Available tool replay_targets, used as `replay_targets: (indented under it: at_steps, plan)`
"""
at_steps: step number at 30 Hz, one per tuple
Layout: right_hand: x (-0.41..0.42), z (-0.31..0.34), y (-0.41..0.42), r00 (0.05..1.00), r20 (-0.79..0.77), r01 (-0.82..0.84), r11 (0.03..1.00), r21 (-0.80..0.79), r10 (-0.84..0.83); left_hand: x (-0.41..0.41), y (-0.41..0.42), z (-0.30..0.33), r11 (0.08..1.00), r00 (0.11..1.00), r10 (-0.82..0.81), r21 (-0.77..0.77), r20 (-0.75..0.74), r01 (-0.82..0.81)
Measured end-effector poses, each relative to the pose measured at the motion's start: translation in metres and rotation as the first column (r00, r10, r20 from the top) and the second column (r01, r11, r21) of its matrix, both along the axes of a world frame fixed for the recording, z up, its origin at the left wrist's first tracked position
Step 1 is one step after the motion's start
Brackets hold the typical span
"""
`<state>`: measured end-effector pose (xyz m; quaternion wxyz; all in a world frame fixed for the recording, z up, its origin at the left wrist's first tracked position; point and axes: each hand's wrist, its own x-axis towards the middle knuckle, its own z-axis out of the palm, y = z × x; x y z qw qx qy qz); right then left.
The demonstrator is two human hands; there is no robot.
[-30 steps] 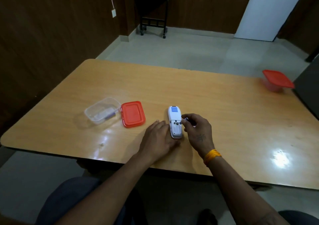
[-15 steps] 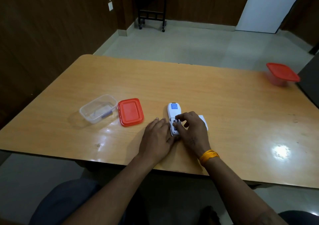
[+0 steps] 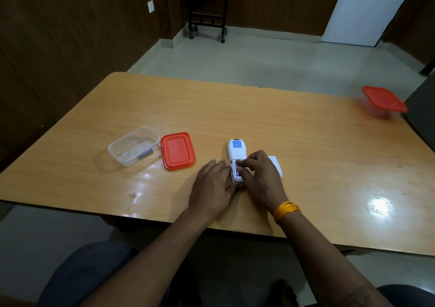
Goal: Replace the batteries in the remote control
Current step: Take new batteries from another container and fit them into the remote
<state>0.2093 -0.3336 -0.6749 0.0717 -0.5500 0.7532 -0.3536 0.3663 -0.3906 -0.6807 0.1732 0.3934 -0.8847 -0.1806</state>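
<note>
A white remote control (image 3: 236,148) lies face down on the wooden table (image 3: 282,130), its battery bay uncovered at the near end. My left hand (image 3: 213,185) lies flat on the table, its fingers against the remote's left side. My right hand (image 3: 260,178) hovers over the bay, fingertips pinched on a battery (image 3: 238,172) lying in it. The white battery cover (image 3: 275,164) rests on the table just behind my right hand, partly hidden.
A clear plastic container (image 3: 134,145) holding a battery stands to the left, with its red lid (image 3: 177,151) lying beside it. A second container with a red lid (image 3: 383,100) sits at the far right edge. Beyond the table is bare floor.
My right hand has moved from beside the remote onto its battery bay and now presses a battery there. The left hand stays flat at the remote's side.
</note>
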Motion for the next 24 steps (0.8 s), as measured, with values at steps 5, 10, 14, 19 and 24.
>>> replay_targets:
  at_steps: [5, 10, 14, 19, 24]
  plan:
    - [0.004, 0.001, 0.001, 1.0, -0.015, 0.015, 1.0, 0.016, -0.015, 0.004, 0.004, 0.007, 1.0, 1.0, 0.004, 0.018, 0.001, -0.004]
    - [0.012, 0.007, 0.006, 0.998, -0.065, 0.022, 0.999, -0.036, -0.024, 0.023, 0.01, 0.018, 0.999, 0.997, 0.006, -0.044, 0.082, -0.002]
    - [0.026, 0.019, -0.004, 0.997, -0.079, -0.006, 0.993, -0.118, -0.004, 0.057, 0.007, 0.03, 0.998, 0.98, 0.015, -0.056, 0.2, -0.004]
    - [0.062, 0.028, -0.036, 0.991, -0.045, -0.13, 0.985, -0.111, 0.125, 0.11, -0.008, 0.048, 0.994, 0.935, 0.106, -0.059, 0.338, -0.091]
    - [0.099, 0.03, -0.076, 0.969, -0.004, -0.246, 0.965, -0.086, 0.247, 0.148, -0.031, 0.057, 0.964, 0.884, 0.264, -0.068, 0.386, -0.258]
